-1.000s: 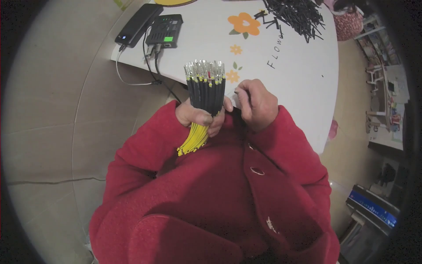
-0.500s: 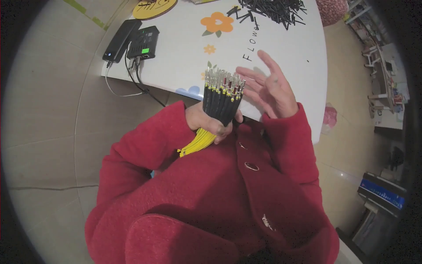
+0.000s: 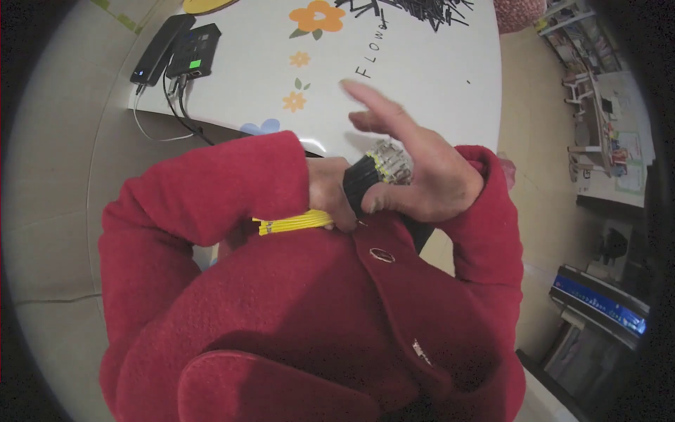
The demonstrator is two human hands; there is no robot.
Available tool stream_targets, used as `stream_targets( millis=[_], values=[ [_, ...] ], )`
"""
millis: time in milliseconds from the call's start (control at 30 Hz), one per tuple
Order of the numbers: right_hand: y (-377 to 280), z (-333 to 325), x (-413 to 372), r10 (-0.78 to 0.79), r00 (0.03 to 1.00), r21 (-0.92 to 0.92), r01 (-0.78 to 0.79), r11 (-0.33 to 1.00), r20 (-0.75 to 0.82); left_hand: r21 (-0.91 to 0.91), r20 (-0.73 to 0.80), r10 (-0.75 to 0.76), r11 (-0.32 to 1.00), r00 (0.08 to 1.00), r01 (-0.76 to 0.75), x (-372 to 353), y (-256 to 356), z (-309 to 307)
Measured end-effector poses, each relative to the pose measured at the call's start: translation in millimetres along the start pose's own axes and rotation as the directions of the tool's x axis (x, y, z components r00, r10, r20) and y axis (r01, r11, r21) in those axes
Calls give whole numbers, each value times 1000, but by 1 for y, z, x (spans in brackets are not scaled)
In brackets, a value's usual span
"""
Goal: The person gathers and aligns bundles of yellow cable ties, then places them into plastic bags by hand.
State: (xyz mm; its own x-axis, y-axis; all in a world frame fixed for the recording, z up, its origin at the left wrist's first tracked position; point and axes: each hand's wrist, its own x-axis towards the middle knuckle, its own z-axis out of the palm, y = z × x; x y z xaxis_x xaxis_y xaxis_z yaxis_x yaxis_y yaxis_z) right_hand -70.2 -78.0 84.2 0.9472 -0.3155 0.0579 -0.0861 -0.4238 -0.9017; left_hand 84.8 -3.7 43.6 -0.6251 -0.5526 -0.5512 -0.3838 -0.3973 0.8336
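White tabletop [image 3: 429,91] ahead of the wearer. On its left end: long black rectangular box [image 3: 162,49], black plastic box with ports [image 3: 195,50] just right of it, flat yellow disc [image 3: 206,5] behind both. Thin white cable [image 3: 169,140] drops from the long box over the edge. Heap of thin black tubes [image 3: 422,8] at the far side, right of the disc. Bundle of yellow, black-sleeved, metal-tipped wires [image 3: 361,180] in the left hand [image 3: 333,193], tails left, tips right beside the right hand [image 3: 430,172].
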Motion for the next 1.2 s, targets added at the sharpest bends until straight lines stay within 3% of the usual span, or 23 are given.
stream_targets(
  millis=[33,100,133,200,300,400,500,600,633,667,700,800,900,1000,1100,1200],
  values=[
    [-5,-1,4,-15,999,-43,17,999,37,91,-18,-23,996,1000,24,-3,4,1],
    [-14,-2,8,-54,984,-200,88,976,169,441,-93,-104,887,990,134,-8,12,3],
    [-21,-5,14,43,980,-216,-1,976,192,522,-112,-119,838,987,160,-11,17,4],
    [-36,-9,26,407,874,-292,-329,898,265,785,-208,-162,561,965,263,-16,25,7],
    [-5,-17,43,436,848,-86,-431,898,301,644,-403,61,728,913,236,14,-3,26],
    [10,-22,48,478,781,-163,-453,877,401,400,-41,186,903,982,-155,5,0,10],
    [35,-30,34,384,798,-168,-346,923,465,243,-75,121,965,990,-100,-7,6,7],
    [48,-21,-1,276,930,-213,-226,951,244,358,-264,93,934,960,8,6,-26,1],
    [48,-19,-7,193,954,-195,-149,969,231,232,-241,141,969,960,-84,1,-24,-4],
    [48,-16,-13,29,981,-160,3,987,193,-31,-205,247,966,947,-258,-4,-23,-9],
    [48,-13,-20,-137,979,-130,157,979,151,-294,-200,357,866,912,-404,-9,-22,-15],
    [69,6,-36,-284,959,-359,266,895,3,-458,-171,285,825,943,-333,-13,-24,-12],
    [65,19,-39,-379,910,-448,272,852,-168,-488,-160,315,798,935,-353,-14,-23,-13],
    [65,20,-43,-463,858,-535,289,794,-223,-596,-202,225,744,953,-302,-15,-29,-15],
    [58,23,-43,-481,853,-452,354,818,-201,-654,-262,146,700,954,-287,-17,-25,-9],
    [52,27,-46,-536,795,-546,325,772,-284,-599,-305,133,743,943,-299,-18,-23,-11]
  ],
)
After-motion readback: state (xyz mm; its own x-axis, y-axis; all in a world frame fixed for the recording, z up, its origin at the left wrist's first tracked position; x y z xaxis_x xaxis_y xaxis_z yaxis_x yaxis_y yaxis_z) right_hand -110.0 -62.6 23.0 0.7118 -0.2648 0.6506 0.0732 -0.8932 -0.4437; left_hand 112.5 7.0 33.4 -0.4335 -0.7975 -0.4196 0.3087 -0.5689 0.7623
